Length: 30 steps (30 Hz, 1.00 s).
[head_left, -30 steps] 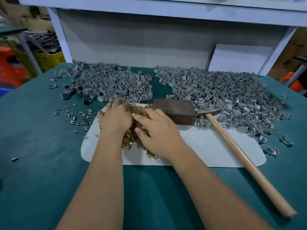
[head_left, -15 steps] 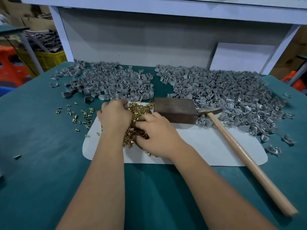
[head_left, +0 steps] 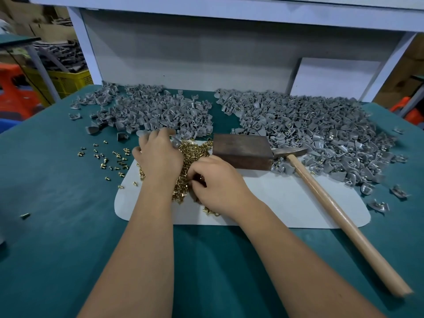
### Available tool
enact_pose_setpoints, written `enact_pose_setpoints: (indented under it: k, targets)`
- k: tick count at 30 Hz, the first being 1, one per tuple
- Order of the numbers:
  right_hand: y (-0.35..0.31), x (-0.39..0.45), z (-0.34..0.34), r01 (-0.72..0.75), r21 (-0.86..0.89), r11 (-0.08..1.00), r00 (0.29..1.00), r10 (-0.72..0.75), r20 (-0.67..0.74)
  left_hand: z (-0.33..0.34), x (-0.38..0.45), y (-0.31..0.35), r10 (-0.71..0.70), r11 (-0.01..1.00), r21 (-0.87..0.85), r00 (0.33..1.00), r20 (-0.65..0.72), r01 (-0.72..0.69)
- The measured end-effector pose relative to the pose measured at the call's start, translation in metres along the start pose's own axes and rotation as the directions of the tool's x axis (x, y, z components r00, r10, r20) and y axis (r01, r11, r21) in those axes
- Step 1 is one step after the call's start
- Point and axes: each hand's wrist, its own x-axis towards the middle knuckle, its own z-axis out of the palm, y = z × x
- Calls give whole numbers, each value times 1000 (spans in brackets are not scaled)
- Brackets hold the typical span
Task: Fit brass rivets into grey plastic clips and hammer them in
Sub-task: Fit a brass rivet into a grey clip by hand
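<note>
Left hand (head_left: pixel 158 154) reached clips (head_left: pixel 160 113); right hand (head_left: pixel 218 182) (seemingly pinching) in rivets (head_left: pixel 195 152).

Brass rivets (head_left: pixel 195 152) heaped on the white mat, strays (head_left: pixel 107 157) scattered left. Grey clips in two piles, left (head_left: pixel 156 111) and right (head_left: pixel 321 125). Hammer (head_left: pixel 339 214) lying diagonally, untouched.

Bare green table (head_left: pixel 57 226) lies open at the near edge and far left. 2 clip heaps (head_left: pixel 156 113) (head_left: pixel 321 125) block the back, a narrow gap between them. The block (head_left: pixel 241 154) and the hammer (head_left: pixel 339 216), lying diagonally, bar the right. The white mat (head_left: pixel 275 203) is bare between hands and handle.
</note>
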Motion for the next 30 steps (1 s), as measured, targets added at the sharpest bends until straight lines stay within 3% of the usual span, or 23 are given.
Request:
enact_pose_setpoints:
  k: [4,11,14,18,24,30]
  targets:
    - [2,0,0,12,1,1000,999,-12,-31,4,0,-1,-9,999,44,994,113,4]
    - [4,-1,-3,-5,82,997,947,31,-321,0,-2,0,-22,998,-53,999,-23,21]
    - [9,0,-6,5,90,996,903,34,-429,-6,-2,6,-24,976,-217,992,-120,-3]
    - [20,2,-16,7,42,999,832,18,-555,-10,-5,20,69,885,-452,991,-114,-114]
    - [42,1,-29,-146,178,973,743,227,-630,-1,-22,49,179,808,-558,981,-73,-189]
    - [55,1,-39,-226,355,907,627,414,-660,6,-28,58,261,816,-533,965,-6,-224]
